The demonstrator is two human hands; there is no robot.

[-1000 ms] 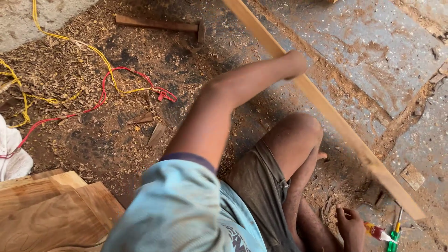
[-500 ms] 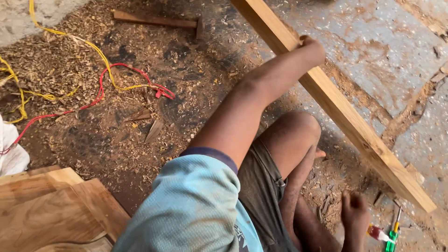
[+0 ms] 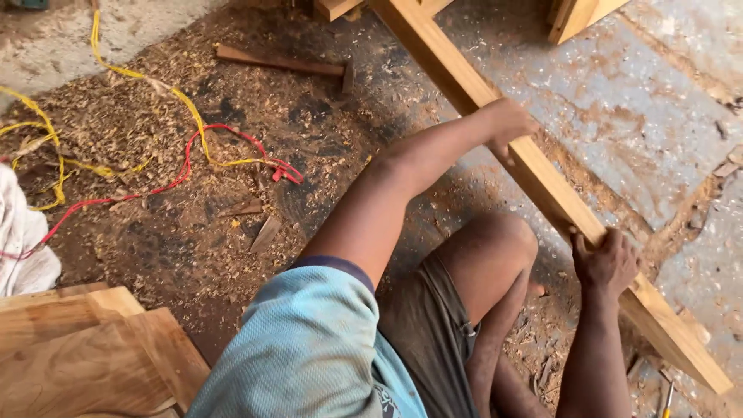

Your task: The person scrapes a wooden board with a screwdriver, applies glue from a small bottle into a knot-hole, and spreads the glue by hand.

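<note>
Workshop floor (image 3: 650,131), concrete under sawdust. Near left, stacked boards (image 3: 77,348). Near right, right hand (image 3: 606,263) grasps the beam (image 3: 542,178), which runs diagonally across the floor. Farther up, left hand (image 3: 507,124) grips it too. Beam being positioned, by appearance; next move calls for steady two-handed control. Far left: loose wires (image 3: 186,147), hammer (image 3: 286,63).

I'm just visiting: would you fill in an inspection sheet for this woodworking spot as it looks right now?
Surface: concrete floor, thick with sawdust on the left.
Job's things: long wooden beam, slanting across the floor.
Clutter: wood scraps; hammer; stacked boards.
Grippers: left hand and right hand both grip the beam.
Cables: yellow wire and red wire loose on the sawdust.
Surroundings: white cloth at left edge.
</note>
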